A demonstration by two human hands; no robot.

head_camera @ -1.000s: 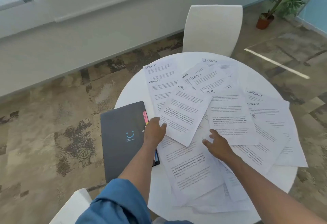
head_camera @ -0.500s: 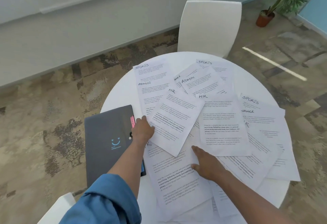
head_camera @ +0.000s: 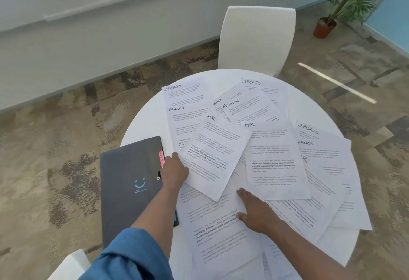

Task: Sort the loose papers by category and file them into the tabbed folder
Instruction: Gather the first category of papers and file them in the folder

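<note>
While loose white printed papers [head_camera: 221, 164] cover the round white table [head_camera: 141, 124], the left hand [head_camera: 173, 172] touches an HR sheet's edge beside the dark grey tabbed folder [head_camera: 130, 182]; the right hand [head_camera: 254, 211] presses flat, fingers spread, on another sheet.

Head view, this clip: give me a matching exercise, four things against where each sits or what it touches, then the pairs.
Things:
1. grey folder
2. left hand
3. right hand
4. potted plant

Places:
A. on the floor, far right corner
B. flat on the papers near the table's front
C. at the left edge of a tilted HR sheet
D. overhanging the table's left edge

Pairs: 1-D, 2-C, 3-B, 4-A
</note>
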